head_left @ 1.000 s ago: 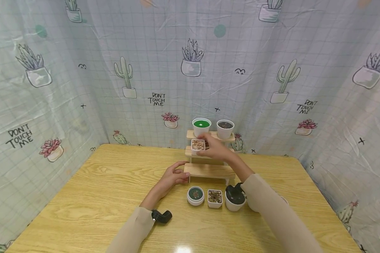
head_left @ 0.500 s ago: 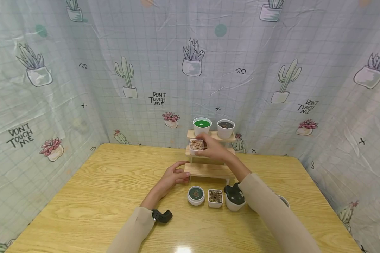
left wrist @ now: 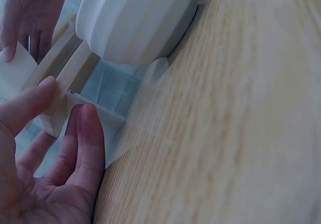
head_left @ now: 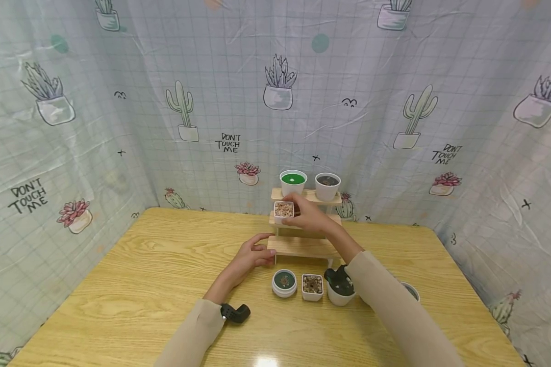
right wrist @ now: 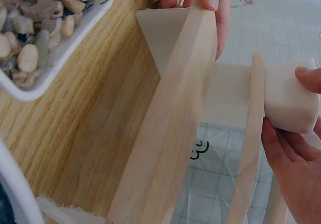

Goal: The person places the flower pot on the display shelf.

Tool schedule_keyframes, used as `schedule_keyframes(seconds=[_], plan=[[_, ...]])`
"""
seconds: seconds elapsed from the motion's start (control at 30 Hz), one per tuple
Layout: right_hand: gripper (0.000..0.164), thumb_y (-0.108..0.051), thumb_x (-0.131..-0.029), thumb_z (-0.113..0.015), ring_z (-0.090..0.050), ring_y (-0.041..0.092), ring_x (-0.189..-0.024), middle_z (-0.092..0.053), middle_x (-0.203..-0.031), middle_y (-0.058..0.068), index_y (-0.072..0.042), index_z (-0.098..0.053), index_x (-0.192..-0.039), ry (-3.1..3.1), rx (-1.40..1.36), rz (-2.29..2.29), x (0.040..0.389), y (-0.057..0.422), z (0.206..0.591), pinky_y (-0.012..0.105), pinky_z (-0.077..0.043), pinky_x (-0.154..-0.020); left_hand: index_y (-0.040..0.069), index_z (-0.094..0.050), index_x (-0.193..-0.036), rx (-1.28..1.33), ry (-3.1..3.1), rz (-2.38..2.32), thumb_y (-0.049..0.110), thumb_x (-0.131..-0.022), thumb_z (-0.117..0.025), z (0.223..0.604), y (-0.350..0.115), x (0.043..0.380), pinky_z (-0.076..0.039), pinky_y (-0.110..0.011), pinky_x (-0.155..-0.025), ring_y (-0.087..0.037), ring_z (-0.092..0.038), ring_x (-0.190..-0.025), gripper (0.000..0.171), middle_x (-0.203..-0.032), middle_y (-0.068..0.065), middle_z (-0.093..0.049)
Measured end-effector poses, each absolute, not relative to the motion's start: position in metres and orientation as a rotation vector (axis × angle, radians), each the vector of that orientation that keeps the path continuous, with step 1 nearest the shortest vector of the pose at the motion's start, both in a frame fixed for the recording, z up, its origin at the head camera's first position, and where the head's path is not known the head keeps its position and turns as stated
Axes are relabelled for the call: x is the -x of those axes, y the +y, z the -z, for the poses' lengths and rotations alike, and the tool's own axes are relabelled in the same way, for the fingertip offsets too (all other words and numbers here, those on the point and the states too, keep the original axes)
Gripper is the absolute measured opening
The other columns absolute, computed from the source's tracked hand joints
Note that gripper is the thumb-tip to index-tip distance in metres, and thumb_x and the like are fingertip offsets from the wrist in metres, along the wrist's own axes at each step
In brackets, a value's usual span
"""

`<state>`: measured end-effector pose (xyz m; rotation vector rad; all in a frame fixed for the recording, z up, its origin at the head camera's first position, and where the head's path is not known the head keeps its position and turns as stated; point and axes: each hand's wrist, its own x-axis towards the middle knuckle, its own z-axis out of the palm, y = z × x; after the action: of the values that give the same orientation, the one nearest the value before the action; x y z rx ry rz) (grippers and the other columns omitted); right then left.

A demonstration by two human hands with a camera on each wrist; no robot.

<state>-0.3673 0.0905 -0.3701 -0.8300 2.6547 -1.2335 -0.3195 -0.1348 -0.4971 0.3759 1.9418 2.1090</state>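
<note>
A small square white pot (head_left: 283,209) filled with pinkish-tan pebbles sits at the left end of the middle tier. My right hand (head_left: 308,214) holds it from the right, thumb and fingers on its sides; in the right wrist view the pot's base (right wrist: 288,96) meets the tier's board. With my left hand (head_left: 252,254) I grip the left end of the bottom tier of the wooden three-tier stand (head_left: 303,247). The left wrist view has that thumb (left wrist: 37,96) on the board and the fingers by the white side support (left wrist: 95,116).
A green-topped white pot (head_left: 293,182) and a dark-topped one (head_left: 327,187) stand on the top tier. In front of the stand are a round pot (head_left: 283,283), a square pebble pot (head_left: 312,288) and a larger pot (head_left: 341,288). Another pot (head_left: 410,291) shows past the right sleeve.
My right hand has slid the square pebble pot slightly left along the middle tier. My left hand keeps its place on the stand.
</note>
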Motion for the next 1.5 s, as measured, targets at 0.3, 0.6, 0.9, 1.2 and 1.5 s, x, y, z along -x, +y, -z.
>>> schedule_keyframes(seconds=[0.3,0.6,0.9,1.2,1.5], plan=[[0.064,-0.02,-0.095,-0.075,-0.061,0.033,-0.125,-0.061,-0.135,0.018,-0.003,-0.042,-0.147,2.668,0.799,1.279,0.3676,0.0897,0.3739,0.048,-0.052,-0.11,0.008,-0.04,-0.155,-0.372,1.941,-2.112,0.008,-0.099,-0.068,0.4965,-0.1343,0.3209,-0.063,-0.031,-0.081,-0.016,-0.071,-0.086,0.063,-0.092,-0.004,-0.068],[0.061,-0.019,-0.096,-0.075,-0.061,0.033,-0.124,-0.061,-0.134,0.02,-0.002,-0.041,-0.144,2.694,0.799,1.283,0.3663,0.0893,0.3756,0.048,-0.052,-0.108,0.009,-0.041,-0.155,-0.368,1.946,-2.103,0.01,-0.099,-0.069,0.4982,-0.1346,0.3229,-0.063,-0.031,-0.082,-0.016,-0.071,-0.087,0.063,-0.094,-0.005,-0.068],[0.058,-0.017,-0.096,-0.075,-0.065,0.032,-0.117,-0.065,-0.129,0.02,-0.004,-0.044,-0.143,2.772,0.8,1.264,0.3662,0.0889,0.3801,0.047,-0.056,-0.104,0.011,-0.042,-0.155,-0.382,1.938,-2.1,0.01,-0.099,-0.069,0.4968,-0.134,0.3221,-0.063,-0.032,-0.082,-0.017,-0.072,-0.088,0.062,-0.095,-0.005,-0.069],[0.059,-0.019,-0.096,-0.075,-0.064,0.032,-0.119,-0.065,-0.131,0.02,-0.005,-0.046,-0.145,2.802,0.799,1.233,0.3649,0.0877,0.3794,0.047,-0.055,-0.105,0.01,-0.041,-0.155,-0.38,1.937,-2.106,0.01,-0.099,-0.068,0.4968,-0.1342,0.3214,-0.063,-0.031,-0.081,-0.016,-0.071,-0.087,0.062,-0.093,-0.005,-0.068],[0.057,-0.019,-0.096,-0.075,-0.065,0.032,-0.12,-0.066,-0.132,0.019,-0.008,-0.048,-0.145,2.809,0.804,1.234,0.3646,0.0867,0.3805,0.047,-0.056,-0.104,0.009,-0.04,-0.156,-0.379,1.937,-2.106,0.009,-0.099,-0.068,0.4968,-0.1346,0.3193,-0.062,-0.03,-0.081,-0.015,-0.071,-0.087,0.063,-0.094,-0.005,-0.068]])
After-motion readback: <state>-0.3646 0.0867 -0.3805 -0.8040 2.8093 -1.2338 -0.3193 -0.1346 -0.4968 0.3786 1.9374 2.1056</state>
